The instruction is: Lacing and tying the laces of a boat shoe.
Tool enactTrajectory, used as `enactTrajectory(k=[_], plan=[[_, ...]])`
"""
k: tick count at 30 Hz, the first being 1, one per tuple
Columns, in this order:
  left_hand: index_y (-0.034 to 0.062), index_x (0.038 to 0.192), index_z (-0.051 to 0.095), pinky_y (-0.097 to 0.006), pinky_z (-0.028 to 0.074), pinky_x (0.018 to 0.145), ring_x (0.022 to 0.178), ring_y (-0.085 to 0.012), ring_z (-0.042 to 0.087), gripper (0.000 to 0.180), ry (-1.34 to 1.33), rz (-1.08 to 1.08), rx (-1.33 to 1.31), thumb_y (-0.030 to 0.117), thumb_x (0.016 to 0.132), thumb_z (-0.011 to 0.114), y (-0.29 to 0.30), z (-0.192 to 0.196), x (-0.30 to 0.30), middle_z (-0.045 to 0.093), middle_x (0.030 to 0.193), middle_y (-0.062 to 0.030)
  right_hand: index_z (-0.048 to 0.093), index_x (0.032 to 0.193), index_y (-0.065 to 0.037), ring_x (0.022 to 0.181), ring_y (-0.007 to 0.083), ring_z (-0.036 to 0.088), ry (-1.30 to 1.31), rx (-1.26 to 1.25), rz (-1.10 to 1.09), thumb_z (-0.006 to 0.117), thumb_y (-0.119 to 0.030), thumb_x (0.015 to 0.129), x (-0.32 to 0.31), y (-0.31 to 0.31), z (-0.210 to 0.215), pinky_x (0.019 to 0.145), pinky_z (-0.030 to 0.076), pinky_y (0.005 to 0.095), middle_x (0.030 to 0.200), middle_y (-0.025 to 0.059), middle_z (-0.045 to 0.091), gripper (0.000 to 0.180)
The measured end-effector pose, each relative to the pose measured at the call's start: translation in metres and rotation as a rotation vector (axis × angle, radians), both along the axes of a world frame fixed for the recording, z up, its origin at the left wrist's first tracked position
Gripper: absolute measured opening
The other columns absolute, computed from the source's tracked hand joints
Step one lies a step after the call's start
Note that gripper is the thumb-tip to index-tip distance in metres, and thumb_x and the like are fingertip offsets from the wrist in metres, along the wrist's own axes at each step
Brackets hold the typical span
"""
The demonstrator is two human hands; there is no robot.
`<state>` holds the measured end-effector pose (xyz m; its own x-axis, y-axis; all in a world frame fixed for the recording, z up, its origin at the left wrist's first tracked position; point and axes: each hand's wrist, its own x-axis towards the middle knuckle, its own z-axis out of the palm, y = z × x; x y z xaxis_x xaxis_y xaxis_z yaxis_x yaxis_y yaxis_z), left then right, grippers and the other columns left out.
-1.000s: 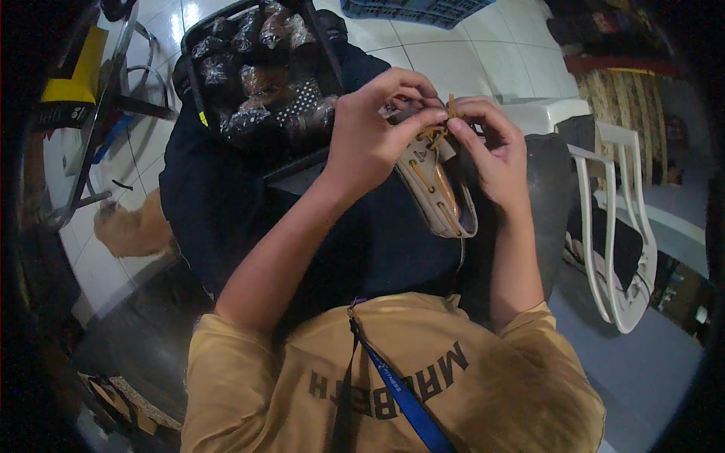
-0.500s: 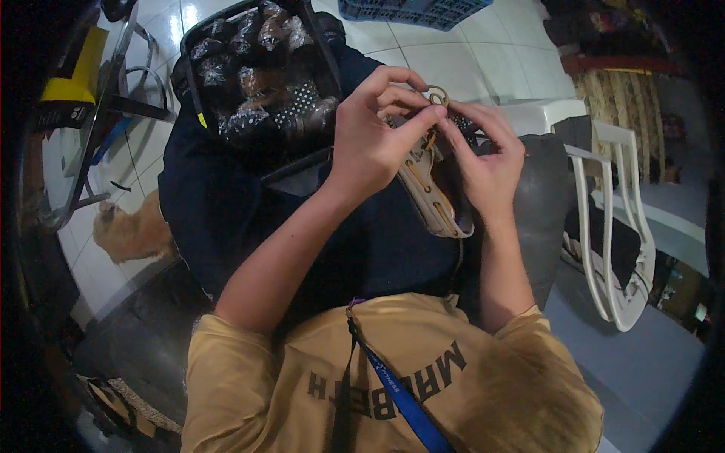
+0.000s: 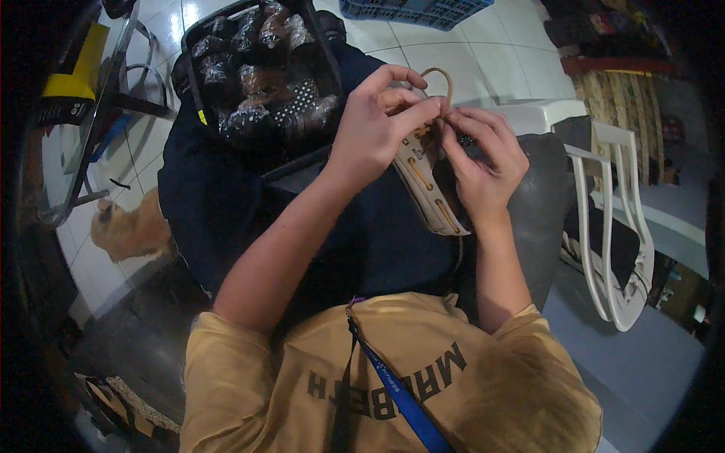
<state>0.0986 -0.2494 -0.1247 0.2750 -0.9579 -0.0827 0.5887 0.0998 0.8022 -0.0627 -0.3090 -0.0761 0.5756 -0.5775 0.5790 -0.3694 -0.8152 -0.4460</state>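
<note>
Above my lap is a beige boat shoe (image 3: 425,185) with a tan lace running in and out of holes along its side. A loop of the lace (image 3: 448,81) arches up above my fingertips. My left hand (image 3: 380,119) pinches the lace at the shoe's upper end, thumb and forefinger together. Close against it, my right hand (image 3: 485,160) has its fingertips pressed on the lace at the same spot. The exact grip point is hidden behind the fingers. Part of the shoe's dark inside shows beside my right hand.
A black tray (image 3: 336,64) of plastic-wrapped shoes stands just beyond my knees. A white plastic chair (image 3: 630,291) is at the right, a blue crate (image 3: 415,13) at the far side. On the left, a ginger-furred animal (image 3: 132,229) lies on the tiles near a metal-framed stand (image 3: 91,143).
The small lace loop has become a larger, taller arch above my fingers. My right hand has shifted slightly down and right, and the shoe has turned a little.
</note>
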Motion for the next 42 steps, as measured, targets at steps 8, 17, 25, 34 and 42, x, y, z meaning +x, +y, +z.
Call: enactTrajectory(k=[8,17,25,34,42], plan=[[0.0006,0.126,0.056,-0.026,0.057,0.092,0.100,-0.0129,0.073,0.048,-0.214,-0.081,-0.060,0.002,0.086,0.084,0.002,0.005,0.007,0.077,0.106,-0.0116,0.081,0.101,0.000,0.089,0.0196,0.075,-0.053,0.279,-0.056,0.082,-0.003,0.085,-0.006,-0.008,-0.001,0.083,0.056,0.0299,0.099,0.0126,0.079,0.016],[0.0009,0.121,0.060,-0.026,0.059,0.089,0.099,-0.0101,0.072,0.037,-0.604,0.023,-0.097,-0.002,0.090,0.078,0.003,0.009,0.009,0.076,0.105,-0.0080,0.080,0.106,0.001,0.092,0.0115,0.071,-0.136,0.644,-0.049,0.081,-0.003,0.090,-0.011,-0.007,-0.001,0.085,0.054,0.0263,0.102,0.0076,0.078,0.017],[0.0020,0.121,0.059,-0.025,0.058,0.089,0.101,-0.0091,0.070,0.034,-0.566,0.064,-0.159,-0.006,0.091,0.073,0.002,0.003,0.006,0.072,0.107,-0.0057,0.078,0.109,0.002,0.091,0.0104,0.071,-0.182,0.723,-0.066,0.082,-0.003,0.090,-0.009,-0.006,-0.005,0.083,0.055,0.0253,0.102,0.0060,0.077,0.020],[-0.0002,0.105,0.071,-0.030,0.057,0.090,0.102,-0.0169,0.070,0.020,-0.696,0.030,-0.254,-0.007,0.086,0.074,0.002,-0.005,0.013,0.073,0.107,-0.0070,0.075,0.113,0.002,0.093,0.0100,0.070,-0.306,0.819,-0.031,0.077,0.000,0.094,-0.014,-0.011,-0.013,0.084,0.056,0.0249,0.102,0.0061,0.077,0.019],[0.0021,0.102,0.076,-0.036,0.056,0.091,0.102,-0.0258,0.072,0.027,-1.034,0.028,-0.363,-0.013,0.082,0.066,0.003,-0.022,0.071,0.074,0.105,-0.0106,0.074,0.112,0.001,0.093,0.0111,0.070,-0.443,0.908,-0.050,0.077,0.001,0.094,-0.012,-0.008,-0.016,0.085,0.056,0.0261,0.103,0.0070,0.076,0.019]])
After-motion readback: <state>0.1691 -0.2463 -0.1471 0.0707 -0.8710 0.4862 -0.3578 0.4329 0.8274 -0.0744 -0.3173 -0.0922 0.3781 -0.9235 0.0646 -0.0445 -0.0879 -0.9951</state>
